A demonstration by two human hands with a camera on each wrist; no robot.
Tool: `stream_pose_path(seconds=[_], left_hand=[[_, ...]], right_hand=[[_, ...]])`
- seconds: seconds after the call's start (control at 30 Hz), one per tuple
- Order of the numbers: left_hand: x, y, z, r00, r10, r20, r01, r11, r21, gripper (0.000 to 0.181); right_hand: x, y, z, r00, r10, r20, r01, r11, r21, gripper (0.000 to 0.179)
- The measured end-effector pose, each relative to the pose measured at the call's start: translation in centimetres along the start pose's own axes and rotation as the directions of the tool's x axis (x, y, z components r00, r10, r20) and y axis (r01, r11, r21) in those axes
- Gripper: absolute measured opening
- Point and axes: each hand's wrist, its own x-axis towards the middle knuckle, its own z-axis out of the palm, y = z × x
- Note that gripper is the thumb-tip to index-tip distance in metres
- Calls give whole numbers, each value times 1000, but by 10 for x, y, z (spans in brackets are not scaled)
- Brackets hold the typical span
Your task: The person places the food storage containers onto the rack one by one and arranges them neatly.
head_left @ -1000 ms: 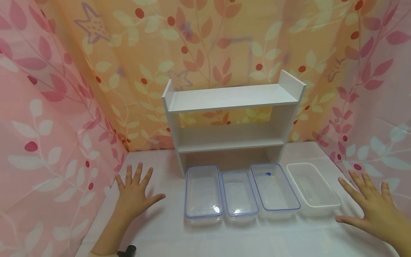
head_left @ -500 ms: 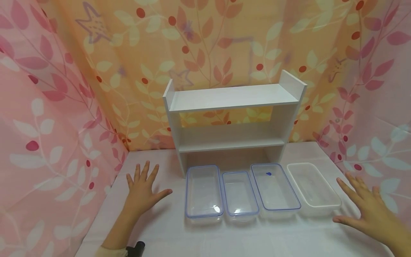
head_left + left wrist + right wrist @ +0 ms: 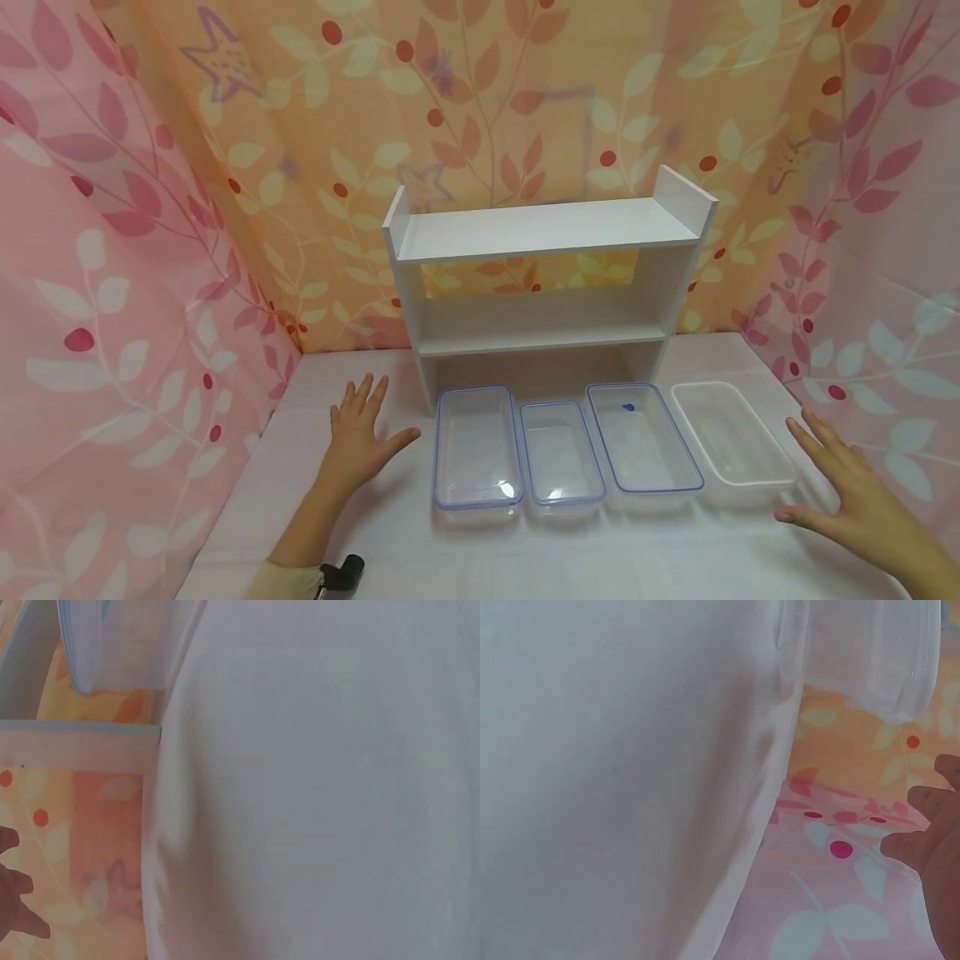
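Four is avoided here: several clear plastic food containers stand in a row on the white-covered table. Leftmost is a large blue-rimmed container [image 3: 477, 450], then a smaller blue-rimmed container [image 3: 561, 450]. A third blue-rimmed container [image 3: 641, 442] has a small blue mark inside, and a white-rimmed container [image 3: 731, 433] ends the row. My left hand [image 3: 360, 442], fingers spread, is left of the leftmost container, holding nothing. Beyond the white-rimmed container, my right hand [image 3: 855, 492] is spread and holds nothing. Fingers of the right hand [image 3: 937, 840] show at the right wrist view's edge.
Behind the containers stands a white two-tier shelf [image 3: 540, 321] with raised side panels. Floral curtains [image 3: 525, 100] enclose the back and both sides. A white cloth [image 3: 480, 558] covers the table. A black wrist device [image 3: 343, 573] sits at the left sleeve.
My left hand has moved right, closer to the leftmost container. The right hand has shifted slightly left, toward the white-rimmed container. The containers and shelf stay in place.
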Motion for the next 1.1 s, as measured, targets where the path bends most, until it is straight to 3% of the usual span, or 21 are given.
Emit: stream_pose_path(seconds=[0.13, 0.33, 0.67, 0.9, 1.1], left_hand=[[4, 4, 6, 1000, -23, -2, 22, 995, -101, 103], [11, 13, 10, 998, -56, -2, 54, 959, -279, 95], [21, 21, 21, 993, -117, -31, 93, 904, -417, 91], [27, 22, 30, 988, -155, -26, 116, 831, -545, 90], [34, 22, 41, 983, -181, -9, 136, 768, -626, 89]], right_hand=[[-1, -4, 1, 999, 47, 2, -47, 997, 53, 128], [0, -10, 2, 991, 129, 24, -131, 985, 115, 124], [0, -13, 5, 985, 175, -3, -173, 975, 140, 123], [2, -12, 7, 989, 150, -7, -147, 975, 168, 121], [-1, -9, 11, 991, 132, 28, -135, 951, 278, 118]])
